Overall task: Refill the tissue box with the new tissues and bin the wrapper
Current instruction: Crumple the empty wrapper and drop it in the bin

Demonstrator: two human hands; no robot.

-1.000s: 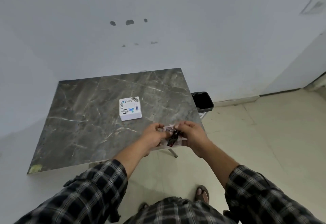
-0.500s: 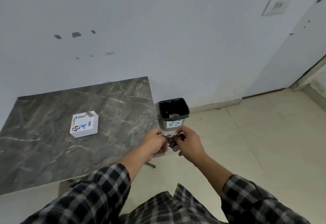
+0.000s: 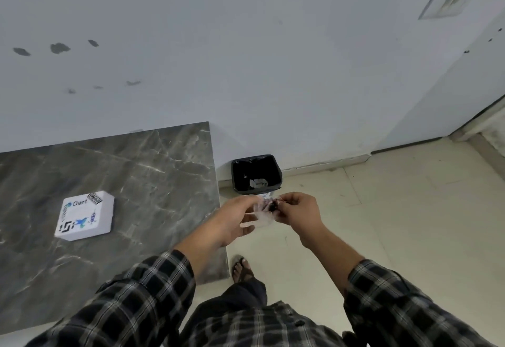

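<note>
The binning step looks to be in hand: both hands hold the crumpled clear wrapper (image 3: 263, 214) in the air off the desk's right edge, just short of the black bin (image 3: 256, 173) on the floor. The left hand (image 3: 237, 219) pinches its left side; the right hand (image 3: 296, 211) grips the right. Next, the person likely needs to carry it over the bin's mouth and let go. The wrapper is too scrunched to show any long axis. The tissue box (image 3: 84, 216) lies flat near the desk's left edge, printed face up.

Plain indoor room, bare scuffed wall (image 3: 246, 59), tiled floor (image 3: 396, 223), marble-look table (image 3: 123, 182), small bin (image 3: 256, 173)
</note>
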